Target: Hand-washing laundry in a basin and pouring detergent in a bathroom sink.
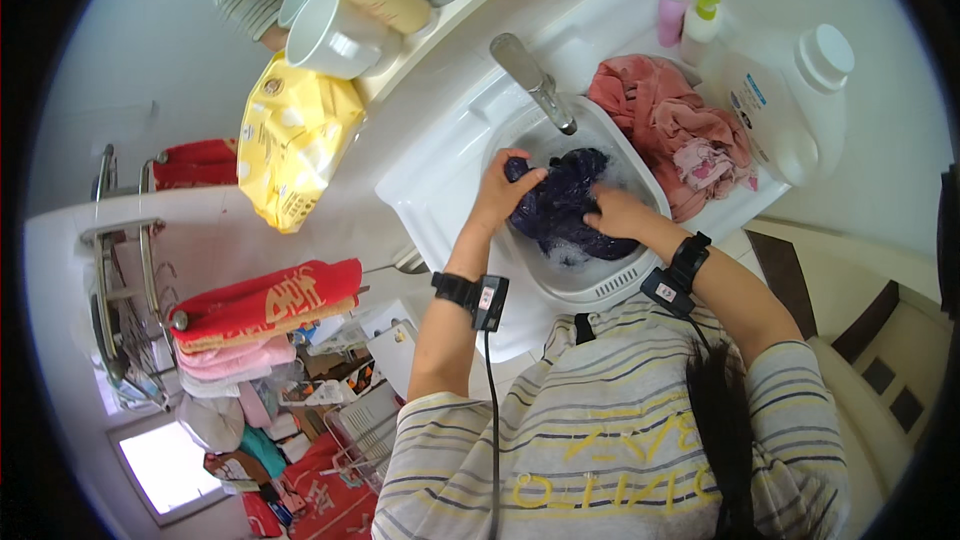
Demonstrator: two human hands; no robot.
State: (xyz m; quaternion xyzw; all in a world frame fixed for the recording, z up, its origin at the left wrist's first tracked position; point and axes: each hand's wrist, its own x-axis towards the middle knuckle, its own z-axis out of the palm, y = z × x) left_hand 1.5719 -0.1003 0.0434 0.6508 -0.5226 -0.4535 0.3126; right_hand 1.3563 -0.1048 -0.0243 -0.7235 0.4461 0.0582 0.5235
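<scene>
A dark purple wet garment (559,202) lies bunched in soapy water inside a white plastic basin (551,291), which sits in the white washbasin (439,206). My left hand (501,191) grips a fold of the garment at the basin's left side, thumb and fingers around it. On the right, my right hand (619,211) presses into the cloth; its fingertips are partly hidden in the folds. Above the basin the chrome faucet (534,82) points down, and I see no water running from it.
Pink clothes (667,124) are heaped on the washbasin's right ledge, beside a large white jug (795,109). Behind them stand a pink bottle (673,15) and a pump bottle (701,26). A shelf at upper left holds a white cup (334,34); a yellow packet (296,142) hangs below it.
</scene>
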